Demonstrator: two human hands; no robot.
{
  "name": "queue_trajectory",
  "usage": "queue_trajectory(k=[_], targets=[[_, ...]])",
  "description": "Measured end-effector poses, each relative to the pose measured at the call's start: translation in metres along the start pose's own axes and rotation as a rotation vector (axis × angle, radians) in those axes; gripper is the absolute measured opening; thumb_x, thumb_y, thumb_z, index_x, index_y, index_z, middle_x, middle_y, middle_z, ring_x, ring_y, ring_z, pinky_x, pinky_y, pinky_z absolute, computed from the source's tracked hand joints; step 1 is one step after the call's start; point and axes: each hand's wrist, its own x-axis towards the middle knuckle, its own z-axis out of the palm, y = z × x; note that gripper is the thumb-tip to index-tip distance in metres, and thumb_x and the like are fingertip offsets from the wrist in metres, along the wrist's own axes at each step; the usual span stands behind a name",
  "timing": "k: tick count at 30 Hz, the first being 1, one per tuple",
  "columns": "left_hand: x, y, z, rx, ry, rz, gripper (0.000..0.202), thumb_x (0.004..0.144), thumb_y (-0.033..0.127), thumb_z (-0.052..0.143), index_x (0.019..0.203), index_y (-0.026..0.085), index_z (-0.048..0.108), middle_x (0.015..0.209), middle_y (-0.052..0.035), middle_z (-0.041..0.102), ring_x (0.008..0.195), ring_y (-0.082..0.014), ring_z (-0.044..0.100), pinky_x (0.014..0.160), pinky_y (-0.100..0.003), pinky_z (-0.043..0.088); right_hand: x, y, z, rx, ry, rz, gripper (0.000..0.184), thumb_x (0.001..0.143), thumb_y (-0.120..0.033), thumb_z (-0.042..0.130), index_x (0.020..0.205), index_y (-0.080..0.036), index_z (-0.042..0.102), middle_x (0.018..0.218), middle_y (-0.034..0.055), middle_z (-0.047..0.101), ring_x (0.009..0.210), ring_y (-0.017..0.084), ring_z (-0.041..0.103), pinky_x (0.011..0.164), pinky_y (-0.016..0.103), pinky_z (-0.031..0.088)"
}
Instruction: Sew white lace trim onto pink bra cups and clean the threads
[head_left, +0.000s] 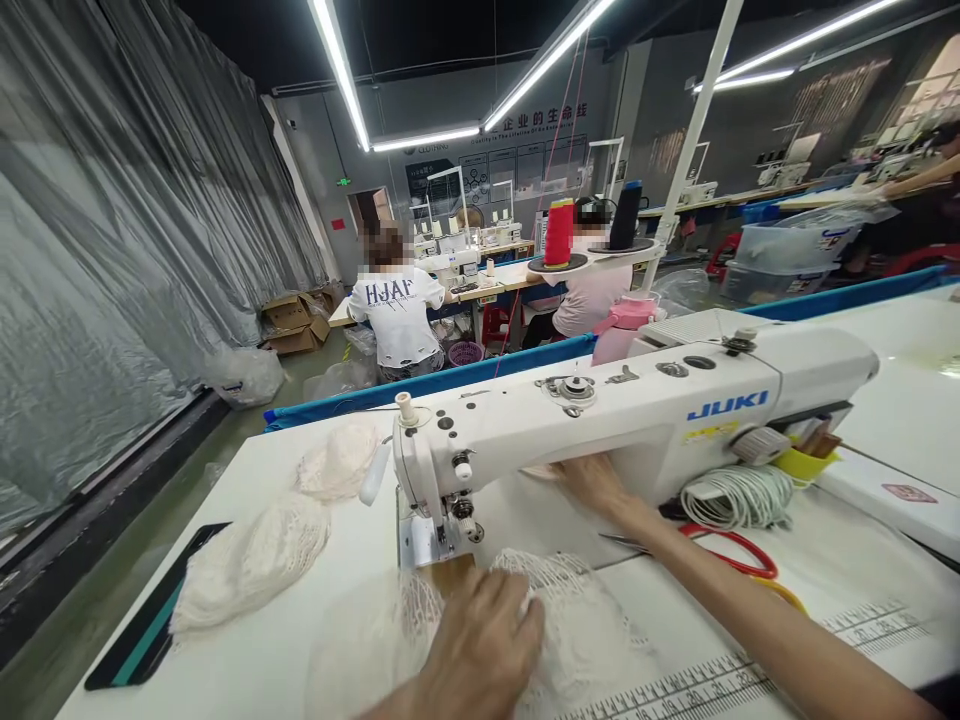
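My left hand (484,630) is curled over a cream openwork knit fabric (577,610), just in front of the sewing machine's needle area (442,535). Its fingers are bent and closed on the fabric, slightly blurred. A brown patch (450,572) lies at its fingertips, and I cannot make out what it is. My right hand (592,480) reaches under the arm of the white sewing machine (637,420). Its fingertips are hidden there, beside a pale edge (541,470) that may be fabric.
Bunched cream knit pieces (255,550) lie left of the machine, partly over a dark board (135,650). Red-handled scissors (739,550), coiled pale cord (739,495) and a printed ruler (690,690) are at the right. Ahead, people (394,310) sit beyond a blue-edged table border (450,380).
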Motion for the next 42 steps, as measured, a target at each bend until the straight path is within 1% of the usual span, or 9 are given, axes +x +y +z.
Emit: queue_trajectory(k=[4, 8, 12, 16, 21, 25, 28, 33, 42], targets=[[0.058, -0.019, 0.034, -0.194, -0.339, -0.162, 0.033, 0.079, 0.001, 0.039, 0.107, 0.010, 0.054, 0.114, -0.0167, 0.056, 0.104, -0.0260, 0.054, 0.090, -0.039, 0.045, -0.017, -0.009, -0.017, -0.013, -0.016, -0.035, 0.021, 0.092, -0.025, 0.045, 0.099, -0.014, 0.061, 0.095, 0.0097, 0.065, 0.081, 0.019, 0.061, 0.069, 0.033, 0.049], [0.095, -0.038, 0.070, -0.347, -0.446, -0.325, 0.048, 0.079, 0.002, 0.038, 0.127, 0.004, 0.042, 0.133, -0.0225, 0.044, 0.126, -0.0317, 0.038, 0.106, -0.048, 0.028, -0.051, -0.013, -0.045, 0.005, -0.029, -0.125, 0.030, 0.087, -0.011, 0.033, 0.098, -0.016, 0.060, 0.098, 0.0128, 0.065, 0.073, 0.020, 0.064, 0.054, 0.027, 0.047], [0.099, -0.043, 0.084, -0.448, -0.454, -0.405, 0.050, 0.073, -0.001, 0.043, 0.123, 0.005, 0.048, 0.126, -0.0226, 0.050, 0.121, -0.0335, 0.042, 0.105, -0.050, 0.024, -0.097, -0.009, -0.085, 0.140, 0.118, -0.318, 0.037, 0.087, -0.006, 0.030, 0.113, -0.021, 0.052, 0.119, 0.0125, 0.060, 0.108, 0.020, 0.059, 0.081, 0.031, 0.052], [0.094, -0.040, 0.068, -0.639, -0.404, -0.469, 0.042, 0.082, 0.006, 0.039, 0.123, 0.010, 0.049, 0.128, -0.0178, 0.051, 0.123, -0.0293, 0.041, 0.106, -0.047, 0.025, -0.135, -0.019, -0.132, 0.323, 0.226, -0.446, 0.050, 0.085, -0.001, 0.037, 0.125, -0.029, 0.045, 0.125, 0.0097, 0.058, 0.120, 0.020, 0.052, 0.092, 0.035, 0.050], [0.096, -0.004, 0.030, -1.133, -0.388, -0.448, 0.056, 0.098, 0.039, 0.011, 0.129, 0.007, 0.045, 0.109, -0.0152, 0.063, 0.102, -0.0179, 0.059, 0.087, -0.030, 0.044, -0.153, -0.044, -0.174, 0.487, 0.213, -0.376, 0.032, 0.087, -0.007, 0.044, 0.106, -0.029, 0.055, 0.103, 0.0074, 0.069, 0.103, 0.021, 0.064, 0.082, 0.031, 0.055], [0.085, 0.027, -0.001, -1.746, -0.351, -0.558, 0.059, 0.076, 0.058, 0.061, 0.108, 0.008, 0.063, 0.085, -0.0099, 0.067, 0.079, -0.0169, 0.062, 0.079, -0.029, 0.045, -0.160, -0.051, -0.181, 0.589, 0.234, -0.294, 0.024, 0.087, -0.010, 0.045, 0.096, -0.028, 0.058, 0.095, 0.0046, 0.070, 0.095, 0.020, 0.066, 0.081, 0.029, 0.056], [0.070, 0.033, -0.020, -1.742, -0.322, -0.731, 0.048, 0.062, 0.047, 0.077, 0.089, 0.008, 0.068, 0.070, -0.0050, 0.065, 0.062, -0.0120, 0.057, 0.070, -0.028, 0.044, -0.168, -0.050, -0.179, 0.643, 0.234, -0.227, 0.023, 0.087, -0.010, 0.045, 0.094, -0.027, 0.059, 0.094, 0.0036, 0.070, 0.095, 0.020, 0.066, 0.084, 0.028, 0.054], [0.045, 0.029, -0.040, -1.732, -0.416, -0.811, 0.044, 0.057, 0.040, 0.082, 0.085, 0.009, 0.068, 0.067, -0.0031, 0.064, 0.064, -0.0120, 0.057, 0.069, -0.026, 0.043, -0.180, -0.057, -0.178, 0.667, 0.221, -0.158, 0.020, 0.089, -0.013, 0.046, 0.093, -0.027, 0.060, 0.092, 0.0031, 0.068, 0.095, 0.019, 0.065, 0.086, 0.028, 0.052], [0.006, 0.020, -0.053, -1.632, -0.363, -0.820, 0.033, 0.068, 0.040, 0.074, 0.075, 0.010, 0.062, 0.064, -0.0002, 0.057, 0.057, -0.0081, 0.051, 0.059, -0.022, 0.040, -0.181, -0.077, -0.188, 0.598, 0.146, -0.176, 0.015, 0.090, -0.023, 0.049, 0.087, -0.031, 0.061, 0.082, 0.0016, 0.070, 0.078, 0.016, 0.067, 0.073, 0.022, 0.055]])
